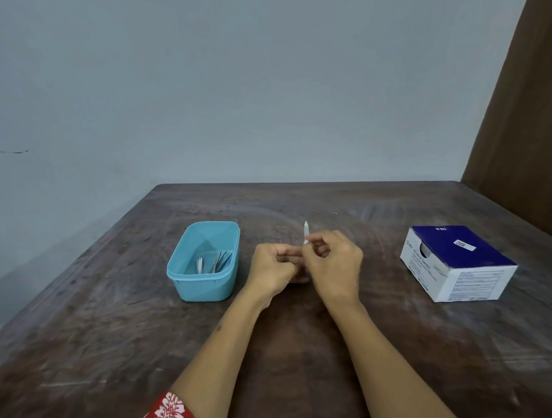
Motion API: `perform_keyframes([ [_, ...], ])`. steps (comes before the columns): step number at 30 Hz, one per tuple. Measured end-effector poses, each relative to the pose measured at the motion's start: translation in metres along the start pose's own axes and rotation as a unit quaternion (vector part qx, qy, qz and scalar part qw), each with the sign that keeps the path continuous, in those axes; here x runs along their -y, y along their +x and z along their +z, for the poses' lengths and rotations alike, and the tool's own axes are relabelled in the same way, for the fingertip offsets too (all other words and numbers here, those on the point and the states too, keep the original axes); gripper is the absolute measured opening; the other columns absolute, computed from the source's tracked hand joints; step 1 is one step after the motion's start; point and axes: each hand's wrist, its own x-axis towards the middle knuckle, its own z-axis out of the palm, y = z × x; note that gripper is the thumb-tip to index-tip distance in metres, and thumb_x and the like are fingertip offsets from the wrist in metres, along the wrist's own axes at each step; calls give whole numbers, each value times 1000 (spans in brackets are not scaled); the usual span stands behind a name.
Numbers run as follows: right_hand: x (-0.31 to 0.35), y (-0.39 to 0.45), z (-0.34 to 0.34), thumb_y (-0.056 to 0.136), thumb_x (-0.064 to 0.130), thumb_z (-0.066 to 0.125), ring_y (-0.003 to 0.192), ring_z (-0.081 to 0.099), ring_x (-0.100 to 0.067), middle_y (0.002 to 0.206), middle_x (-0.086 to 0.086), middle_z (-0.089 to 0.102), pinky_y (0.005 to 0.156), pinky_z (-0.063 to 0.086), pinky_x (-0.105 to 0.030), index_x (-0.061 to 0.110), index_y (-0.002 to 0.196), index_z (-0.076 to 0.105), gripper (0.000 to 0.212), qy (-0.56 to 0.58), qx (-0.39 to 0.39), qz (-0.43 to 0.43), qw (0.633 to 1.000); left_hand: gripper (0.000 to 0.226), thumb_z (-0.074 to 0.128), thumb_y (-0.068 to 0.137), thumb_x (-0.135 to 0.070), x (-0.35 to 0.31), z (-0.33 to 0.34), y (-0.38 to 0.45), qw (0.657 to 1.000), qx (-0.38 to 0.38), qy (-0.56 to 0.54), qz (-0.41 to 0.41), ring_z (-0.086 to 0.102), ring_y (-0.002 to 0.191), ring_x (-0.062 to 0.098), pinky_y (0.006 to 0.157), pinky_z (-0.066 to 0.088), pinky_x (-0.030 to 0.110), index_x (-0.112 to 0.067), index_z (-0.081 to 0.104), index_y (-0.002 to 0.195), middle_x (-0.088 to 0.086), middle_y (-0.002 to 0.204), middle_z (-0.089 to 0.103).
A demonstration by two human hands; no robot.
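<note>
Pinching one slim white pointed stick point(306, 231) upright: right grip point(333, 263), above dark wooden counter point(115, 345) middle | left grip point(273, 268) curled alongside, hold unclear | one light-blue plastic tub point(202, 289): several metal tools point(214, 263) | one blue-and-white cardboard box point(456, 260), contents hidden

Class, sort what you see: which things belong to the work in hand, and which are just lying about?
In the work: left hand, right hand, thin white strip pinched between them.
Lying about: blue tub, metal tools in it, blue-and-white box, both on the table.
</note>
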Motion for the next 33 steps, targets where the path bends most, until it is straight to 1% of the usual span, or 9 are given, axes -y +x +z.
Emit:
perform_keyframes([
  [3,-2,3,-1,80,-2,65,71,63,-13,84,-6,68,70,49,-17,6,90,74,16,23,-31,9,999,28,57,78,20,-1,2,-3,999,45,7,-25,70,72,21,61,60,27,5,65,100,16,84,71],
  [6,-3,2,0,78,0,67,67,60,-10,81,-5,67,65,41,-2,7,87,74,13,17,-20,5,1000,30,55,79,20,0,4,-1,1000,28,-4,-7,70,69,17,60,59,25,5,65,103,16,86,70],
  [8,-2,0,1,75,4,71,62,56,-6,77,-3,66,60,38,2,9,82,74,10,-8,6,0,1000,32,52,81,20,0,3,-1,1000,6,-17,12,70,66,12,58,58,22,3,66,104,15,88,70],
  [13,-2,0,1,76,-4,67,58,59,2,82,-6,68,58,39,3,5,88,74,16,27,17,-1,999,37,56,76,23,0,1,3,997,-7,-75,15,70,71,14,62,59,25,4,65,106,17,91,69],
  [18,-4,-3,2,70,4,75,59,53,-5,74,-3,67,58,40,-7,10,78,74,10,-6,49,-13,999,37,56,78,20,4,-3,9,995,-40,-87,18,71,75,9,59,56,19,-4,67,104,0,81,73],
  [22,-7,-3,1,70,7,75,58,52,-3,74,-1,67,55,38,-5,13,77,74,9,-26,85,-1,996,35,52,82,16,7,-3,15,995,-70,-78,-4,70,86,16,72,58,27,-3,66,108,7,92,72],
  [27,-4,-2,0,77,3,71,70,60,-5,83,-2,69,62,42,0,11,92,74,17,-19,65,-31,997,35,43,84,16,5,1,12,993,-44,-107,-3,72,78,17,62,58,24,-1,68,102,7,82,74],
  [30,-3,-3,1,73,3,73,66,59,-4,79,1,70,63,41,-2,12,85,75,15,-15,73,-36,997,30,47,86,9,4,0,13,991,-79,-104,-8,71,79,14,65,58,25,-8,69,97,8,88,72],
  [33,-3,-5,3,68,3,74,56,53,0,70,3,66,57,39,-1,13,76,74,13,-22,83,-26,996,28,48,88,4,4,-1,15,989,-100,-114,-6,71,83,17,65,58,25,-11,70,96,9,91,73],
])
